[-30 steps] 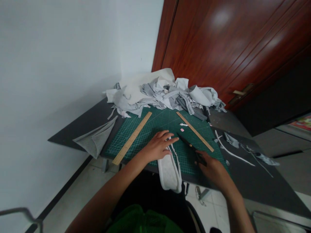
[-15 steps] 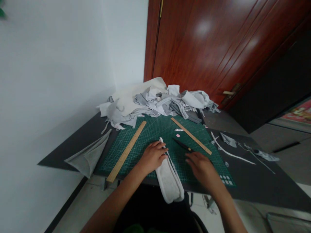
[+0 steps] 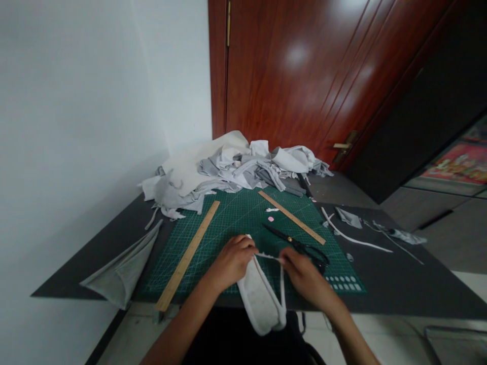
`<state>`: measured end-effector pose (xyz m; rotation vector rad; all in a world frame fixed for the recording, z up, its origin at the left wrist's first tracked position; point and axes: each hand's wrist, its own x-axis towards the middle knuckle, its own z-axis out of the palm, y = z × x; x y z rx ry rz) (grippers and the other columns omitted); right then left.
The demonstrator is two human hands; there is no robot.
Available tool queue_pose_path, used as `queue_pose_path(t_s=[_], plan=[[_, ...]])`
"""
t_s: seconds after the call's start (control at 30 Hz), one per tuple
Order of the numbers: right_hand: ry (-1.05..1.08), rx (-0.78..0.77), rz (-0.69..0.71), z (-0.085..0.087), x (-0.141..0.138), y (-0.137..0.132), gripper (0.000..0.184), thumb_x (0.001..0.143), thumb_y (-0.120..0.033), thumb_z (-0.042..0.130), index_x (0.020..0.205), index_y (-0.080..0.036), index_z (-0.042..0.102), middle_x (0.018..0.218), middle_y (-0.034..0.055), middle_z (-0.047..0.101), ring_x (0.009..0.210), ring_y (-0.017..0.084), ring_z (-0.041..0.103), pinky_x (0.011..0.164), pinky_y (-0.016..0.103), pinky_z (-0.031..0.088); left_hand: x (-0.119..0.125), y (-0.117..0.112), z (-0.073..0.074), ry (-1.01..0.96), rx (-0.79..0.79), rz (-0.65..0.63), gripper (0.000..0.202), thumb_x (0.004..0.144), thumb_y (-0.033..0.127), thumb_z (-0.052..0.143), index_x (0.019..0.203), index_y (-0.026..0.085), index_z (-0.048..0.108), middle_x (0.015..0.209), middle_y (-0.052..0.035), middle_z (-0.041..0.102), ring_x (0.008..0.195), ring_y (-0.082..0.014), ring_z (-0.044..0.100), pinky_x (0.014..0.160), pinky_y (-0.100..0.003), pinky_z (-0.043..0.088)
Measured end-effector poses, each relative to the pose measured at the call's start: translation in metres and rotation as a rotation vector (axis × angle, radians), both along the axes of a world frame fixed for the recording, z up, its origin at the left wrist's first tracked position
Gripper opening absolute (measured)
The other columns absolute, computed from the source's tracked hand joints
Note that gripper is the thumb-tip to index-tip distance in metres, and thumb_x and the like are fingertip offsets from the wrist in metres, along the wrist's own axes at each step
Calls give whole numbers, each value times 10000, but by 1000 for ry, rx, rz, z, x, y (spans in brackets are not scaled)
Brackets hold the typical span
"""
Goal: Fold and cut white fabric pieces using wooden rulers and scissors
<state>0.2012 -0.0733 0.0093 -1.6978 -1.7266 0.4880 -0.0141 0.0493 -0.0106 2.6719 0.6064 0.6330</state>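
My left hand [image 3: 235,259] is closed on the upper end of a long, pale grey sewn fabric piece [image 3: 255,296] with rounded, piped-looking edges. Its lower end hangs over the table's front edge. My right hand [image 3: 304,276] pinches the fabric piece's narrow side edge and holds it out to the right, so a gap shows between that edge and the main part. Just beyond my right hand, black scissors [image 3: 288,238] lie on the green cutting mat [image 3: 236,223], their handles partly behind the hand.
Two wooden rulers [image 3: 189,253] [image 3: 291,217] lie on the mat, near a pink piece [image 3: 270,219]. A heap of grey and white fabric [image 3: 243,170] fills the back. Folded grey fabric [image 3: 122,271] overhangs at left; a white cord [image 3: 353,238] and scraps lie at right.
My right hand has moved from beside the scissors to the fabric piece and pulled its edge out to the right. My left hand still holds it. The camera view has shifted slightly.
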Motion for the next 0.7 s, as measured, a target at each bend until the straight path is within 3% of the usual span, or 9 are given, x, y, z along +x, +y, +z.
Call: queue_pose_path(t_s=[0.07,0.2,0.23,0.3,0.37,0.47,0.57,0.63,0.7], plan=[[27,95,-149,14,44,2,195,948,-373,479,822,-256,571,705,10,604,664,222,584,655,330,443,-1,1,-1,-9,-3,-4,275,927,41,547,1024,247,701,1141,-18,672,1194,-201,540,1039,-357,465],[-80,309,-784,38,123,13,183,831,-354,524,865,-196,609,711,67,631,665,252,597,647,366,453,-2,0,-1,-25,6,32,201,940,98,581,1030,244,686,1183,-19,661,1285,-215,485,1102,-383,406],[-71,373,-892,44,135,16,245,826,-343,519,950,-164,629,763,96,663,699,266,623,662,377,473,-2,-1,0,-13,0,46,163,947,117,582,987,241,680,1137,-15,666,1242,-211,514,1078,-379,415],[-131,530,-960,53,147,25,453,821,-348,538,1189,-91,600,940,169,710,816,298,670,745,417,510,-1,-2,2,27,-1,92,143,959,137,571,892,230,657,1044,-9,667,1125,-204,568,1003,-368,440],[-192,585,-906,58,147,39,540,834,-418,572,1253,-78,590,1053,207,708,895,316,683,808,452,521,0,-2,3,82,28,167,151,970,148,547,872,221,635,1009,-19,663,1042,-209,590,935,-369,450],[-72,355,-563,54,130,70,513,844,-521,612,1176,-132,648,999,154,726,861,288,696,787,431,548,0,1,3,168,105,332,171,987,162,494,885,218,619,965,-43,668,979,-237,601,873,-387,447],[-6,77,-137,34,104,99,423,825,-480,691,1120,-177,690,1088,120,732,1003,276,686,921,432,520,-4,8,3,218,150,515,184,990,167,459,914,215,619,944,-67,674,963,-263,614,844,-399,449],[7,-20,5,16,88,109,593,738,-454,797,1243,-177,656,1247,131,682,1097,287,658,968,436,498,-7,13,4,233,160,612,215,996,171,429,911,209,623,921,-81,674,950,-279,622,826,-411,460],[-43,-107,87,1,75,111,678,697,-434,845,1291,-187,630,1245,120,674,1111,290,646,969,436,489,-9,15,4,207,160,653,229,993,173,419,923,205,635,945,-93,674,975,-291,622,841,-432,478]])
